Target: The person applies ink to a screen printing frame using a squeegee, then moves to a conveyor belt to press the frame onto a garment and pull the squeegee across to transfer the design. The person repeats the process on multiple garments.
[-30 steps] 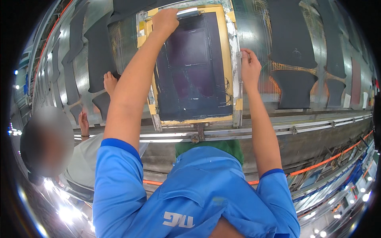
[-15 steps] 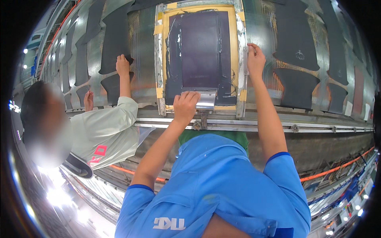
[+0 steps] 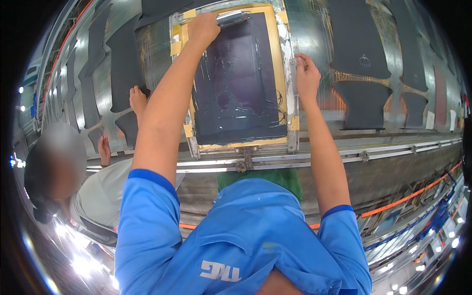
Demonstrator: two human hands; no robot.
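Observation:
A screen-printing frame (image 3: 290, 105) with a metal rim and yellow tape lies on the table before me. Dark ink (image 3: 241, 130) covers its mesh, with streaks and wet patches in the middle. My left hand (image 3: 204, 29) is closed round a metal squeegee (image 3: 232, 18) at the far end of the mesh. Part of the squeegee is hidden behind my fingers. At the frame's right rim, my right hand (image 3: 308, 78) grips the edge between thumb and fingers.
Dark cut panels (image 3: 361, 42) lie in rows on the shiny table, on both sides of the frame. A metal rail (image 3: 334, 158) with knobs runs along the near edge. At the left, a co-worker's hand (image 3: 138, 100) touches a dark panel; their other hand (image 3: 104, 150) is nearer the edge.
My left hand has pushed the squeegee from the near end of the mesh to the far end. Wet streaks now mark the ink. My right hand stays on the rim.

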